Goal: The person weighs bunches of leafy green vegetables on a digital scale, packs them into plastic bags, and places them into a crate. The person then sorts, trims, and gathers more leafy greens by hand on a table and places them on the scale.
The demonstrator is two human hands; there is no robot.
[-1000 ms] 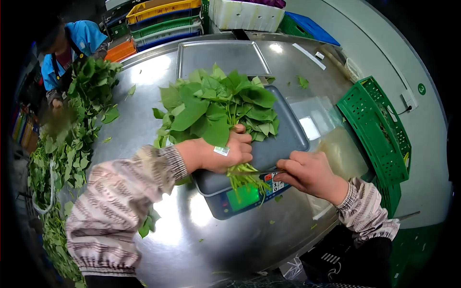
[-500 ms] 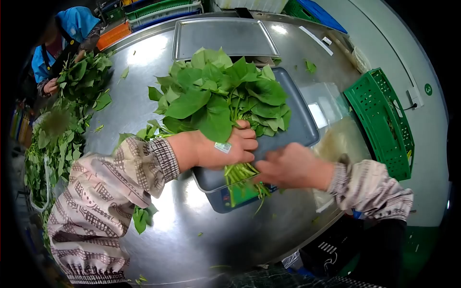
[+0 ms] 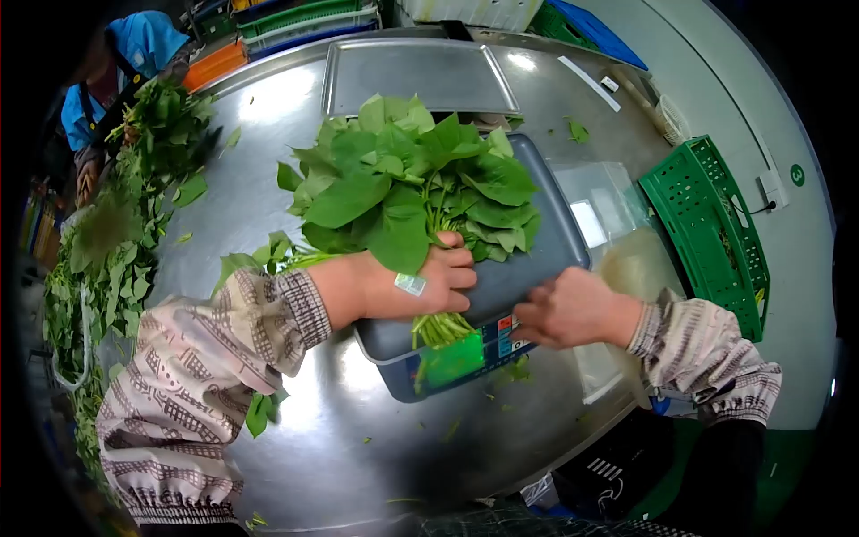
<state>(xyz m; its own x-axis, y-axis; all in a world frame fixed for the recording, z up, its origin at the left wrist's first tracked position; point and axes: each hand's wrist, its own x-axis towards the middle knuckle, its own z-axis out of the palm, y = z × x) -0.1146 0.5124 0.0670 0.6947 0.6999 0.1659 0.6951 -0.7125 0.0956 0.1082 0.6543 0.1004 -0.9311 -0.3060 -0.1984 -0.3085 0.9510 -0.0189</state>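
My left hand (image 3: 428,285) is wrapped around the stems of a bunch of leafy greens (image 3: 403,192), with the broad leaves fanning out beyond it. Cut stem ends (image 3: 440,329) poke out below the fist. A small label (image 3: 410,284) sticks to the back of this hand. Under the bunch is a weighing scale with a grey tray (image 3: 546,219) and a green-lit display (image 3: 452,360). My right hand (image 3: 573,309) is curled closed over the scale's front right edge, apart from the stems. Whatever its fingers may hold is hidden.
A heap of greens (image 3: 116,242) lies at the left, beside a co-worker in a blue top (image 3: 148,43). A metal tray (image 3: 416,76) sits behind the scale. Clear plastic bags (image 3: 613,201) and a green crate (image 3: 707,233) are on the right. Leaf scraps dot the steel table (image 3: 340,465).
My right hand has moved right, away from the stem ends, which look shorter now. Bits of stem lie scattered in front of the scale. My left hand keeps its grip.
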